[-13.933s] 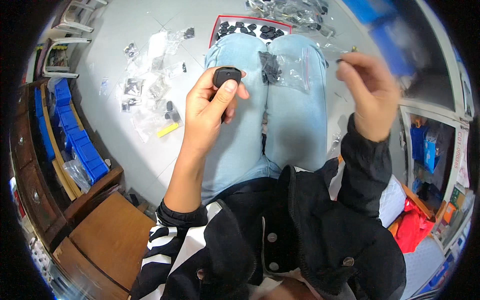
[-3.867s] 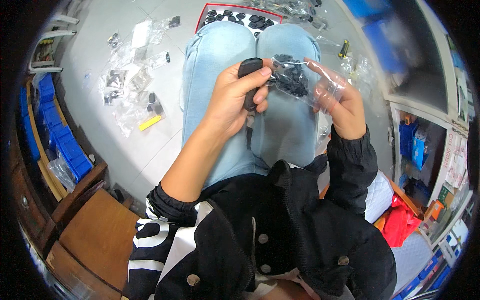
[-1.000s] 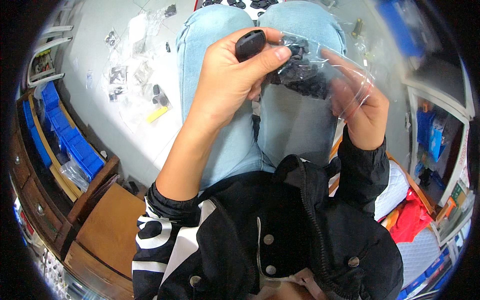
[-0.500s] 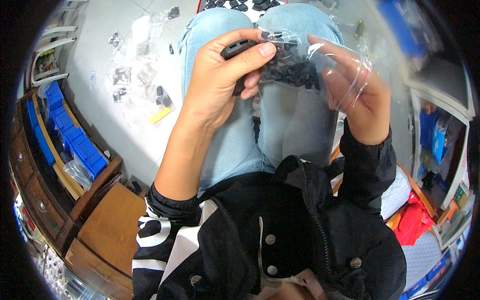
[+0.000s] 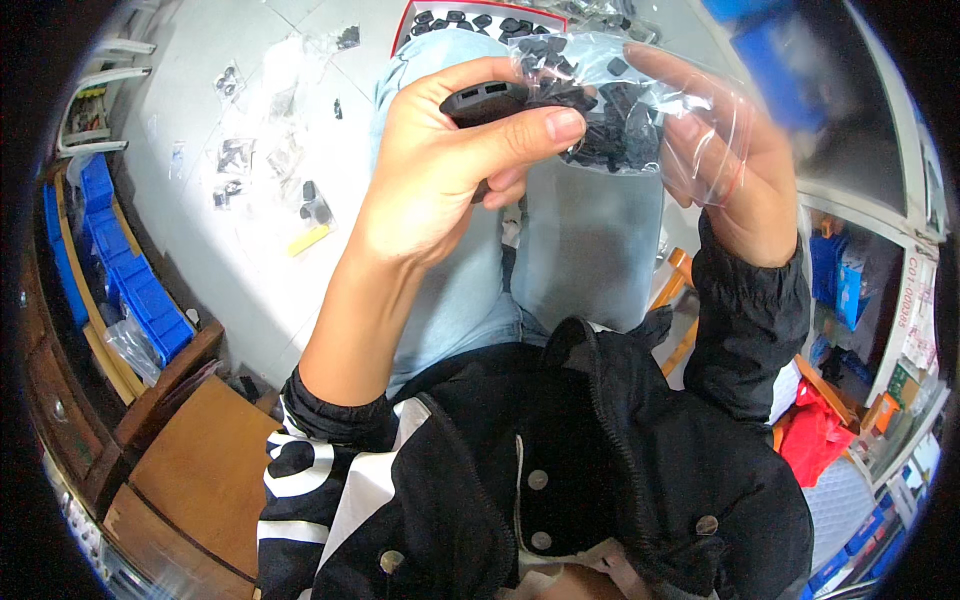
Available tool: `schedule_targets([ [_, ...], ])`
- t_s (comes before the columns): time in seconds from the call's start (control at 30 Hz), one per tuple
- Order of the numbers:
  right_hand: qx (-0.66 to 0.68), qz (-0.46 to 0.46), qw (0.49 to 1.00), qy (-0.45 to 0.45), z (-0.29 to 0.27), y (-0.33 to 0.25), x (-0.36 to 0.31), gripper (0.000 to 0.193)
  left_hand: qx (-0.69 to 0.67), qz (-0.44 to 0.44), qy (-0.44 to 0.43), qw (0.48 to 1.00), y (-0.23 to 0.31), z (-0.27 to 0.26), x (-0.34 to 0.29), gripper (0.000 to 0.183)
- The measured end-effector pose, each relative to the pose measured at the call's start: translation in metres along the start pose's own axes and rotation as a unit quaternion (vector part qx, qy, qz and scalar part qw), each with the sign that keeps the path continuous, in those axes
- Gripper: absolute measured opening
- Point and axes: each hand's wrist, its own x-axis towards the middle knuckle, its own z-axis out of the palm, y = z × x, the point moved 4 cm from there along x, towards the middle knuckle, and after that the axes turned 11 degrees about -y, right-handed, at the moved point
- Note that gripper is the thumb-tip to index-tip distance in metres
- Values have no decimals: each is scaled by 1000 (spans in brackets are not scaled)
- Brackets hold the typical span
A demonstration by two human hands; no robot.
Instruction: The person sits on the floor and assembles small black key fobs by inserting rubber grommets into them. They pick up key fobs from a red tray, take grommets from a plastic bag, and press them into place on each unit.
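My left hand is closed around a black rounded plastic case with small slots in its end. Its thumb lies across the near side of a clear plastic bag, pinching the bag's left part. Inside the bag are many small black plastic parts, bunched toward the left and middle. At the bag's right end, my right hand grips the plastic, fingers partly seen through its folds. A red line runs along the bag near that palm. Both hands are raised above my knees.
Beyond my knees, a red-edged white tray holds several black pieces. Small clear packets and a yellow strip lie on the floor at left. Blue bins stand by a wooden drawer unit; a glass-fronted cabinet is at right.
The bag has risen slightly and its black parts have spread upward and left. My right hand has shifted a little right, its fingers more wrapped by the plastic. More of the tray shows.
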Motion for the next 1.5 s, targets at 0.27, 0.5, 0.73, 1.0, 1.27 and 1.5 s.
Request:
schedule_targets([
  [0.27, 7, -35, 999, -14, 8, -24, -1, 44, 33, 41, -1, 999, 18, 4, -22, 33],
  [0.5, 40, -42, 998, -31, 23, -31, 3, 42, 97, 72, 70, 990, 25, 1, -35, 37],
  [0.73, -33, -71, 994, -71, 25, -37, 3, 36, 34, 61, 84, 994, 30, 3, -37, 26],
  [1.0, -36, -65, 992, -100, 24, -34, 4, 39, -82, 50, 39, 995, 29, 2, -35, 26],
  [1.27, -50, -40, 998, -26, 15, -26, -2, 39, -36, 43, 60, 997, 24, 6, -36, 37],
  [1.5, -52, -50, 997, 25, 10, -25, -6, 38, -7, 43, 61, 997, 23, 9, -36, 39],
])
